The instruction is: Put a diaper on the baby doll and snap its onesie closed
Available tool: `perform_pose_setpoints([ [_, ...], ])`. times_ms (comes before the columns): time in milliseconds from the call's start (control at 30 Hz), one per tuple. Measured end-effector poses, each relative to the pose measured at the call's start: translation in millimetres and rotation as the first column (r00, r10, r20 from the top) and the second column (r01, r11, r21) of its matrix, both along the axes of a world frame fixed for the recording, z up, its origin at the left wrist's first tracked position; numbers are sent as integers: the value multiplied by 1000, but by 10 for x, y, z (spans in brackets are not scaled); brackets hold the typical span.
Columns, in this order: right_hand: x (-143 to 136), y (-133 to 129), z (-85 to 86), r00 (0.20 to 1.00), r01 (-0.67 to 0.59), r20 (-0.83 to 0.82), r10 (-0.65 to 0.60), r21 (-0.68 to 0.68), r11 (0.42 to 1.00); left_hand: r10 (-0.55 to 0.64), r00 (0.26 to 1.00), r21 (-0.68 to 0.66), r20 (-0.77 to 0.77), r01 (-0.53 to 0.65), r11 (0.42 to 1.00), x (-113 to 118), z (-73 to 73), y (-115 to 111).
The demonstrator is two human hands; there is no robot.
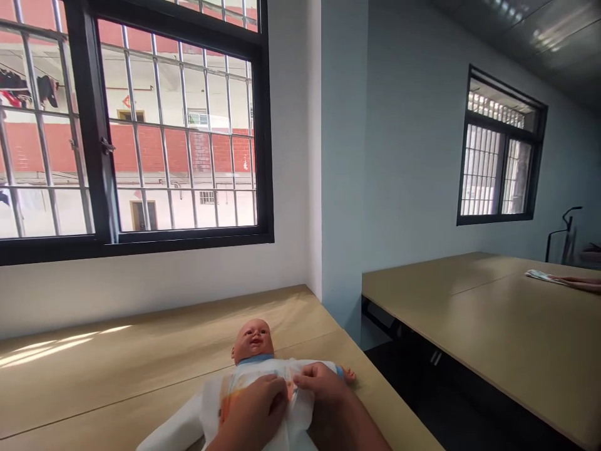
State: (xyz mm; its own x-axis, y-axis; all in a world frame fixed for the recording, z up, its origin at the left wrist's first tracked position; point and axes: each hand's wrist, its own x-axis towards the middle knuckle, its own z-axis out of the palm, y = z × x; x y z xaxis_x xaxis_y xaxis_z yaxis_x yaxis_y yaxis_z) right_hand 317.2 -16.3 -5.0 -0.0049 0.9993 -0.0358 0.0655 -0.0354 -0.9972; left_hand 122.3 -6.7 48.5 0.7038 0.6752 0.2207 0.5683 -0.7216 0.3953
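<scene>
A baby doll [254, 341] lies face up on the wooden table [154, 351], its head toward the wall. It wears a white garment [181, 426] with a blue collar and an orange print on the chest. Both hands are at the front of this garment. My left hand [263, 404] has its fingers bent together on the cloth at the middle of the chest. Close beside it, my right hand [319, 382] pinches the garment's front edge. One small doll hand shows past the blue cuff of the right-side sleeve; the other sleeve lies spread toward the lower left.
A barred window [183, 138] is in the wall behind the table. Across a gap on the right stands a second table [469, 326], where another person's arm [582, 283] rests by a folded cloth [539, 275].
</scene>
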Motion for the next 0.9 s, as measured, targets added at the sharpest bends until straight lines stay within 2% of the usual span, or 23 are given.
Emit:
perform_pose_setpoints([
  [100,244,-125,20,991,90,100,-85,-46,995,12,1000,-16,21,-11,1000,-24,-60,-14],
  [200,291,-234,38,942,116,319,-105,-16,993,-14,999,-34,51,15,999,-24,-53,-60],
  [267,236,-286,49,860,86,506,-73,-3,996,-33,997,-37,73,35,999,-28,-44,-74],
  [400,90,-334,72,599,124,793,-111,45,991,-115,989,1,96,115,993,-54,-45,-59],
  [467,54,-332,71,564,136,823,-68,-12,991,-164,983,29,84,162,986,-73,-40,-51],
  [533,45,-318,57,587,120,809,-13,-70,990,-198,978,53,69,195,979,-94,-23,-55],
  [633,51,-288,24,648,66,762,-8,-45,997,-221,974,77,50,217,973,-118,11,-82],
  [767,27,-245,-12,786,-4,619,1,4,1000,-222,974,100,32,218,971,-132,12,-105],
  [900,-21,-207,-40,904,23,428,-20,-2,1000,-204,978,98,35,200,975,-132,-44,-91],
])
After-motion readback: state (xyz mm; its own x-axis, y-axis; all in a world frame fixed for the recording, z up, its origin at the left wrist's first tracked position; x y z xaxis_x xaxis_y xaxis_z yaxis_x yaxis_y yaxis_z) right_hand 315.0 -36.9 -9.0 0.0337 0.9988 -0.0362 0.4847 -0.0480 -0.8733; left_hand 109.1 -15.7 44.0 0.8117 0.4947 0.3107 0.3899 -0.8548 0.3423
